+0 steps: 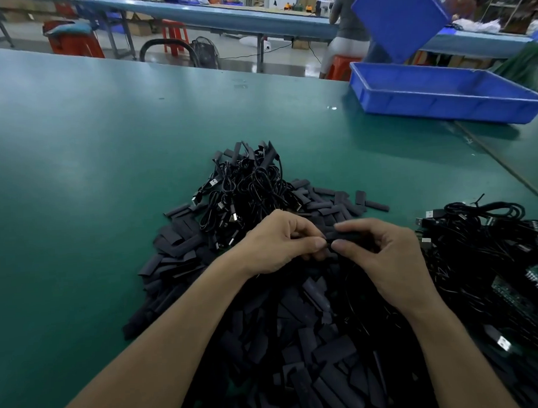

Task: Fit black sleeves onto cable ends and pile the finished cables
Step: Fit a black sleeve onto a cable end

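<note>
The head-worn camera looked forward and down, close over the left hand (278,243) and right hand (384,254), the worktop (105,149) stretching beyond them.

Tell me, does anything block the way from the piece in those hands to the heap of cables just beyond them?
Nothing visible does. The left hand and right hand pinch a black sleeve right in front of the cable heap; only loose sleeves lie flat on the table between, low enough to pass over.
</note>
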{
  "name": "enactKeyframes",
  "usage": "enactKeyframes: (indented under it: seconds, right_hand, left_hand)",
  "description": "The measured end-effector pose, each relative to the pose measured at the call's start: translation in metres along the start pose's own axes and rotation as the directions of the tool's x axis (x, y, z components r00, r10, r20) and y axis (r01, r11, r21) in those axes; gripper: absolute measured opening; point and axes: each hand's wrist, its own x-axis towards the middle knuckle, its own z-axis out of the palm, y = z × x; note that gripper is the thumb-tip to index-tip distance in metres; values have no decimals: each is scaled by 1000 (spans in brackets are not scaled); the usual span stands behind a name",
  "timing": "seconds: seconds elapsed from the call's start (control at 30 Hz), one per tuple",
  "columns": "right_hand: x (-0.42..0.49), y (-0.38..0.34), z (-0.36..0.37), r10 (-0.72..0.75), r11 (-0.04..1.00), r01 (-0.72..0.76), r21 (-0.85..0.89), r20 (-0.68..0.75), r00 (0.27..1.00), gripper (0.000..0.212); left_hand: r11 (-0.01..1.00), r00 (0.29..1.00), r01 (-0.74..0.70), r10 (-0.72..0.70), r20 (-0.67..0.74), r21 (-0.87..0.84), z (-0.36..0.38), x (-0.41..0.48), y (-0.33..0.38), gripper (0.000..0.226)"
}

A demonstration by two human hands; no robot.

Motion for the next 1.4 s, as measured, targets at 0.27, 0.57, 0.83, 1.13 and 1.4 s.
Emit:
enactKeyframes:
  seconds: [0.27, 0.57, 0.83, 1.13, 1.4]
  right_hand:
    - [0, 4, 2, -38, 998, 36, -43, -46, 998, 28]
    - [1, 7, 2, -55, 998, 55, -9, -27, 998, 24]
    - [0, 7, 6, -78, 997, 78, -26, -6, 997, 27]
    - [2, 3, 3, -15, 991, 8, 134, 52, 999, 16]
    - [2, 4, 7, -24, 999, 21, 47, 51, 998, 18]
  left_hand:
    - [996, 996, 84, -83, 17, -33, -2, 0, 2, 15]
    - [996, 998, 65, -67, -22, -68, 1, -1, 1, 13]
    - [998, 999, 48, -48, -1, -28, 1, -2, 4, 12]
    - [999, 1000, 26, -26, -3, 27, 2, -4, 4, 13]
    - [999, 1000, 28, -27, -6, 35, 3, -3, 4, 12]
